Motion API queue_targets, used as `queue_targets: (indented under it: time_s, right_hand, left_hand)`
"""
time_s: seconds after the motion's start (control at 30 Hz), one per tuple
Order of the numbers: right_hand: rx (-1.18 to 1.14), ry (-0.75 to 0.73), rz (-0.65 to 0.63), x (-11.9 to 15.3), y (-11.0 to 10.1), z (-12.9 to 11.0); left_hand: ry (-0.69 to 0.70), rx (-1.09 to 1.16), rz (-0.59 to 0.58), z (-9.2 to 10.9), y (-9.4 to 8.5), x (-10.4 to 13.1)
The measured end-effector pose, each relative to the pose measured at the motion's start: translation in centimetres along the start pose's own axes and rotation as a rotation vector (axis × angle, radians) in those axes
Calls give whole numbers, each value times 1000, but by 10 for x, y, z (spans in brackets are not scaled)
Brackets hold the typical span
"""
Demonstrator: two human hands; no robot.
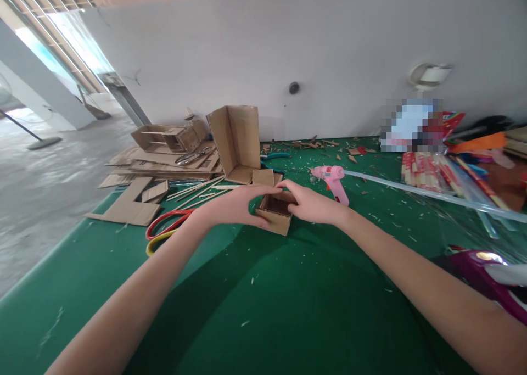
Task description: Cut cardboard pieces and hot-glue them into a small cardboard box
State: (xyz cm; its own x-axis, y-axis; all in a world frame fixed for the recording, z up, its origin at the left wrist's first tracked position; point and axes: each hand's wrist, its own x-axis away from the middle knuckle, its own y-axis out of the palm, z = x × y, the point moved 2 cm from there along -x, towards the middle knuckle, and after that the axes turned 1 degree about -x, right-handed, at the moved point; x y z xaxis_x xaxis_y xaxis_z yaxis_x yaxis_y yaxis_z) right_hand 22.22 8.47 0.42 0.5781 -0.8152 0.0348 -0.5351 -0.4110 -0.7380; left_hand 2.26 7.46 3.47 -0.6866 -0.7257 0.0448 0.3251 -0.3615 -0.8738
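Green table, ctr: L hand + R hand part-curled, gripping small cardboard box btwn them.

A plain pale-grey wall is extended across the frame behind a green-covered work table. A round dark fitting is mounted at upper centre. At upper left, a smooth grey concrete floor, a white pillar and metal bars are backlit by bright daylight.
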Motion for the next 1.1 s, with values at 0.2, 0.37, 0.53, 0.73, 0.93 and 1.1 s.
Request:
queue_targets:
  time_s: [0.2,0.37,0.53,0.73,0.93,1.1]
  right_hand:
    - [17,-61,27,2,3,-1]
    - [42,-88,69,0,10,-6]
    - [48,-95,98,-5,17,-10]
    - [48,-101,95,-6,17,-11]
    - [156,-57,47,-4,13,-14]
    - [113,-87,42,-5,12,-15]
  left_hand:
    - [-49,27,25,11,0,2]
    - [-32,-127,15,9,-1,3]
    - [-28,-163,7,8,-7,5]
    - [-169,-63,-20,1,-20,12]
    - [-307,-201,161,-18,-42,19]
    - [-160,-114,204,6,-23,3]
